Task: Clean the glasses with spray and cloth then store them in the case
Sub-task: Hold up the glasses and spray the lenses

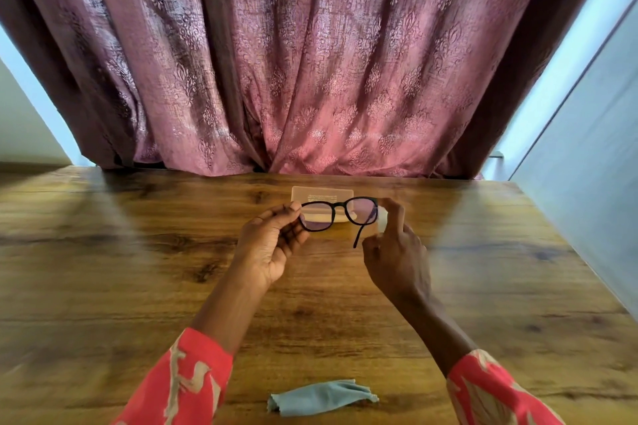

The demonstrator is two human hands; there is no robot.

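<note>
Left hand [272, 245] pinched one end of the black-framed glasses [340, 216] above the wooden table [103, 269], right hand [397, 252] gripped a small clear spray bottle [382, 222] beside the other lens, translucent case [322, 195] lay behind, blue cloth [321, 397] lay crumpled near the front edge.

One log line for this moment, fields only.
left hand: holds glasses | right hand: small clear bottle, blurred | cloth: table near edge, untouched | case: behind glasses

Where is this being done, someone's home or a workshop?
Most likely a room in a home. A wooden table stands against a patterned pink curtain between plain walls, and the only things out are glasses, a clear case and a blue cloth.
</note>
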